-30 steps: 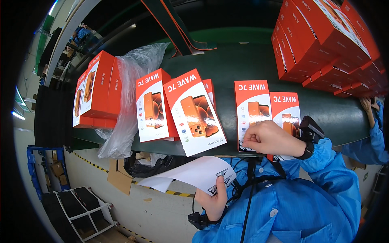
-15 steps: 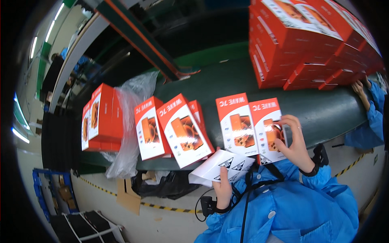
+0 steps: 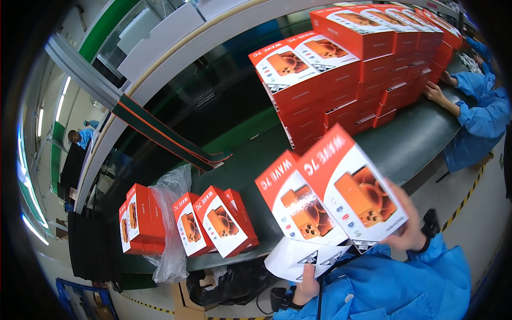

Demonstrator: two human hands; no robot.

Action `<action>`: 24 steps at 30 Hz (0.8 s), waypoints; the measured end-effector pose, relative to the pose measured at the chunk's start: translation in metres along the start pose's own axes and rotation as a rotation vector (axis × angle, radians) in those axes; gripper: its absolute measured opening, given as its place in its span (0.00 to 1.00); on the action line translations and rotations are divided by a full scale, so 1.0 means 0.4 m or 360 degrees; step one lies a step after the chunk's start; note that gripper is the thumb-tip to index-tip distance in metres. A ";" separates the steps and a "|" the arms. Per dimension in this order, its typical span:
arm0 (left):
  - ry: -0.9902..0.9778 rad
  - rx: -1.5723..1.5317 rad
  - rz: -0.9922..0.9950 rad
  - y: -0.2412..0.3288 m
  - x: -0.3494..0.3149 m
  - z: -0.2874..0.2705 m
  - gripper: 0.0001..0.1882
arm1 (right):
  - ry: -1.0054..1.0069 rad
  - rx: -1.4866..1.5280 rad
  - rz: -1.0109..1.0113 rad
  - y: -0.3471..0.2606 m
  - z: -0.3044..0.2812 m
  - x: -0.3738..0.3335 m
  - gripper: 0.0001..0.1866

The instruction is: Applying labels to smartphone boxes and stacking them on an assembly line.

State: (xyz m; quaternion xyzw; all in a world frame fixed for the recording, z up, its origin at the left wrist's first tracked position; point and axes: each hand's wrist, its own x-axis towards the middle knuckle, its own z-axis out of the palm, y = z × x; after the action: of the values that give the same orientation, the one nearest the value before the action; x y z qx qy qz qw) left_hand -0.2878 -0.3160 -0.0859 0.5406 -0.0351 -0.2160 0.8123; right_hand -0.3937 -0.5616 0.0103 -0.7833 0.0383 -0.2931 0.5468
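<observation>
Right hand grips a box!

It has the box by the right side, at the desk's near edge. Left hand pinches the white sheet, thumb on top. A second box, partly covered, sits just left; its support, can't tell. Beyond, the red stack!

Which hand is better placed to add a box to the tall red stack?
Likely the right hand: it grips a red-and-white rectangular box, nearer the tall stack of red boxes; the left hand holds a curled white sheet with black triangles.
</observation>
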 end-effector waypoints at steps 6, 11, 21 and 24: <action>-0.0267 -0.0023 0.0705 0.340 0.182 0.308 0.25 | 0.0558 -0.0645 -0.0881 -0.107 -0.113 0.303 0.39; -0.0783 -0.0026 0.0517 0.495 0.443 0.468 0.21 | 0.0909 -0.0544 -0.0698 -0.079 -0.120 0.492 0.28; -0.0805 -0.0014 0.0517 0.536 0.496 0.489 0.22 | 0.1230 -0.1705 -0.0829 -0.056 -0.088 0.545 0.21; -0.0822 0.0037 0.0903 0.541 0.346 0.393 0.27 | 0.1060 -0.1387 -0.0883 -0.072 -0.042 0.441 0.17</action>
State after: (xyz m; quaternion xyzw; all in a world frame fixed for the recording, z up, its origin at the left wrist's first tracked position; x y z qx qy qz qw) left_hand -0.1404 -0.4358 0.1481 0.4464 -0.3894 -0.1113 0.7980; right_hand -0.2643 -0.6313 0.1131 -0.7819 0.1181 -0.6109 0.0382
